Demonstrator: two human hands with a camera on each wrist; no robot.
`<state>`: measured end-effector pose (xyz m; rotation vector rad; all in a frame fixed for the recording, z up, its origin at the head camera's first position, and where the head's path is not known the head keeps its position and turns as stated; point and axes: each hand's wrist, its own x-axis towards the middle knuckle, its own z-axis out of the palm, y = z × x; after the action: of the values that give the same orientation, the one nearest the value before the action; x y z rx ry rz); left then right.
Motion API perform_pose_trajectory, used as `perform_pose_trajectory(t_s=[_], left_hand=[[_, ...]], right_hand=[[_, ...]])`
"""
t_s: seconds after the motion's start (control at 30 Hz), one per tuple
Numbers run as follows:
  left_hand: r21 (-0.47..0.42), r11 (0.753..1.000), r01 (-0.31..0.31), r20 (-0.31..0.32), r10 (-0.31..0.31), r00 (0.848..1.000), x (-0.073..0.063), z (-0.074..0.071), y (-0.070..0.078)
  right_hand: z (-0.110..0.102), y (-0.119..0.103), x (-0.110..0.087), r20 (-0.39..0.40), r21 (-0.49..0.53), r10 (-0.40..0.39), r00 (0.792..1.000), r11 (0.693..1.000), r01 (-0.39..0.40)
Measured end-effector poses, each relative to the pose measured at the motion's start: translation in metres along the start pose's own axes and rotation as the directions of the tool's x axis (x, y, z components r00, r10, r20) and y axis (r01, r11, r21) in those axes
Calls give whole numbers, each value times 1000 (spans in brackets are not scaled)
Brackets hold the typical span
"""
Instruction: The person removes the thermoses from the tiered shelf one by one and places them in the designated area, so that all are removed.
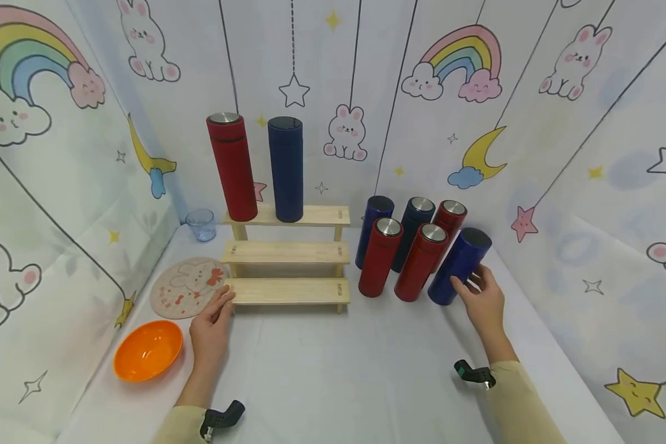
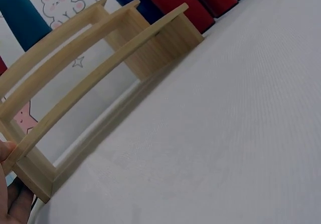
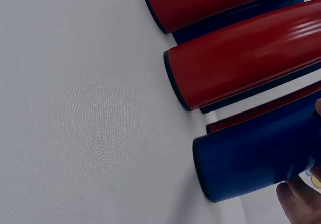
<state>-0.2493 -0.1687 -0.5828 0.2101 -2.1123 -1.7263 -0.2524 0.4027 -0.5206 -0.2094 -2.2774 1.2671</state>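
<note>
A wooden three-step rack [image 1: 288, 290] stands in the middle of the table. My left hand [image 1: 211, 330] pinches its lower left corner, thumb over the bottom board and fingers below it in the left wrist view. On the top step stand a red thermos flask [image 1: 233, 166] and a dark blue thermos flask [image 1: 286, 169]. My right hand [image 1: 481, 302] grips a blue thermos flask [image 1: 459, 265] at the right end of a group, thumb on its near side. Beside it stand red flasks [image 1: 420, 262] [image 3: 241, 58] and two other blue ones [image 1: 374, 231], partly hidden.
Left of the rack lie a round bunny-print mat [image 1: 183, 302] and an orange bowl [image 1: 144, 354]. A small clear glass [image 1: 201, 225] stands behind the mat. Printed cloth walls [image 1: 322, 55] enclose the white table [image 1: 333, 376] at the back and both sides.
</note>
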Motion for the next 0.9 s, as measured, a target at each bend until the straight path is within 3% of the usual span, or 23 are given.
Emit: perform_pose_trajectory(t_s=[0.07, 0.17, 0.3, 0.4, 0.57, 0.73, 0.9], left_hand=[[-5, 1000, 1, -7, -1, 1000, 0, 1, 1], [-1, 1000, 7, 9, -7, 1000, -1, 3, 1], [20, 1000, 9, 12, -9, 1000, 0, 4, 0], [31, 999, 6, -9, -6, 1000, 2, 1, -1], [43, 999, 3, -16, -3, 1000, 1, 0, 0], [54, 998, 13, 0, -13, 1000, 2, 1, -1], [44, 999, 22, -10, -21, 1000, 4, 1, 0]], right_hand=[[-1, -2, -2, -21, -4, -12, 1000, 1000, 12], [-6, -3, -8, -126, -5, -51, 991, 999, 51], [-13, -10, -17, -282, 18, -128, 951, 990, 138], [-15, -23, -22, -316, 35, -170, 934, 981, 190], [-26, -51, -26, -302, 108, -242, 922, 952, 286], [-27, -82, -28, -314, 218, -321, 894, 891, 397], [-16, -119, -23, -295, 373, -427, 855, 772, 515]])
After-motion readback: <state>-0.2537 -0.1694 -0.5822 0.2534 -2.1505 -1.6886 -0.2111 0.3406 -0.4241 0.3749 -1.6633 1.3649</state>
